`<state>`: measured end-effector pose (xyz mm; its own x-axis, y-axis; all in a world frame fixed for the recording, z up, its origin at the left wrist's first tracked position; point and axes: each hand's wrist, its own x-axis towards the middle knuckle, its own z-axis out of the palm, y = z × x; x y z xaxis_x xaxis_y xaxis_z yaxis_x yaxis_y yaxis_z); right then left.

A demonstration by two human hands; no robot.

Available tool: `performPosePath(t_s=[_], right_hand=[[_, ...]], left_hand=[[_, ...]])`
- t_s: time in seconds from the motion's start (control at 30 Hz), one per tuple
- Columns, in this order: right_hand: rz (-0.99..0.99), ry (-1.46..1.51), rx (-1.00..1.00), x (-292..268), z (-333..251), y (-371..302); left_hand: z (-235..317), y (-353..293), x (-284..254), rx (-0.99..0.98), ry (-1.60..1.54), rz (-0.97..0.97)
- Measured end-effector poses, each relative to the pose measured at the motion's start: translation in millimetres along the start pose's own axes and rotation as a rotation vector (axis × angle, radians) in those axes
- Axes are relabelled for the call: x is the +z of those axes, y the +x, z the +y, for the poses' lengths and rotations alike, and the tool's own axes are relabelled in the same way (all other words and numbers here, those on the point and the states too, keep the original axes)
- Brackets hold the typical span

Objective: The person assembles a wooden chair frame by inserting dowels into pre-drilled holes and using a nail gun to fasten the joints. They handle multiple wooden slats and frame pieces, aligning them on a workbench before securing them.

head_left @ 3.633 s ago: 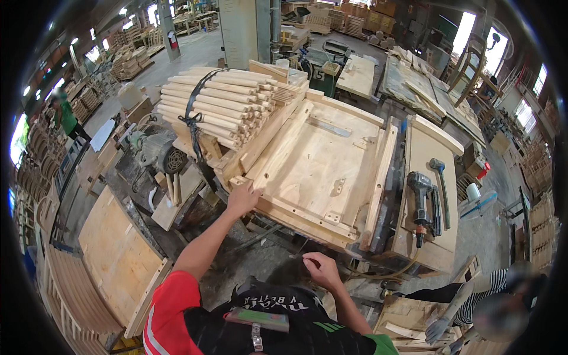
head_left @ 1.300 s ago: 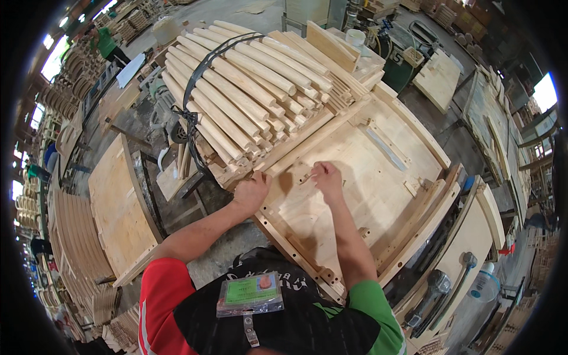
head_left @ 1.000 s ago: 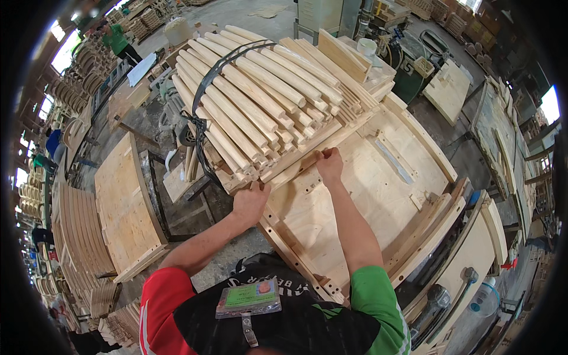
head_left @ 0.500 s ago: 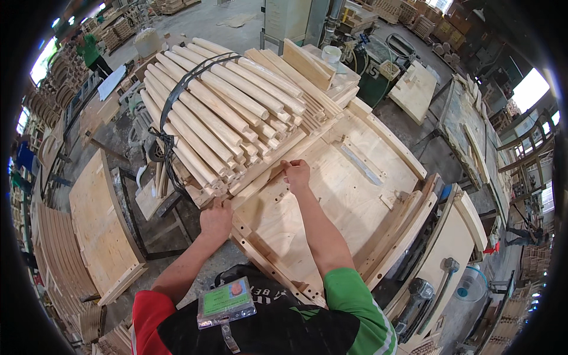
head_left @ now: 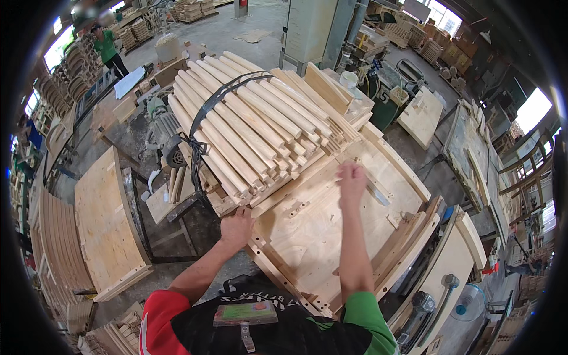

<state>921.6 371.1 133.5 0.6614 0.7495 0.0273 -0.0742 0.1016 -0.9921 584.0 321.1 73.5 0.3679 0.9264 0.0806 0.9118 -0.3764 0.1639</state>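
My left hand [head_left: 236, 228] is closed on the near-left end of a long wooden rail [head_left: 290, 187], which runs along the far-left side of a shallow wooden assembly with a plywood base [head_left: 307, 236]. My right hand [head_left: 351, 178] is over the far part of that base, its fingers curled in. It is a little blurred, and I cannot make out whether anything small is in it. Just beyond it a flat metal strip [head_left: 378, 194] lies on the base. A small wooden piece with holes [head_left: 300, 208] lies between my hands.
A strapped bundle of tapered wooden spindles [head_left: 254, 124] stands just beyond the rail. A plywood-topped curved form [head_left: 109, 219] is at left. Two hammer-like tools [head_left: 422, 303] rest on a pale board at lower right. A person in green [head_left: 105, 45] stands far left.
My right hand has left the rail and moved right, over the base. The left hand stays at the rail's end. The view has shifted slightly, moving the scene rightward.
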Motion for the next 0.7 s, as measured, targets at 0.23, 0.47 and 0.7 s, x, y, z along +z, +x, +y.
performPosePath(t_s=[0.23, 0.47, 0.7], right_hand=[[-0.296, -0.717, -0.893, 75.9, -166.1, -29.4], [-0.377, -1.038, -1.059, 134.2, -186.8, -56.6], [-0.415, -1.23, -0.88, 136.0, -184.7, -45.8]], left_hand=[[-3.5, -4.4, 1.6, -0.047, -0.1, 0.017], [-10.6, -26.9, -13.7, -0.035, -0.323, 0.102], [-2.5, -31.5, -45.3, 0.119, -0.518, 0.201]])
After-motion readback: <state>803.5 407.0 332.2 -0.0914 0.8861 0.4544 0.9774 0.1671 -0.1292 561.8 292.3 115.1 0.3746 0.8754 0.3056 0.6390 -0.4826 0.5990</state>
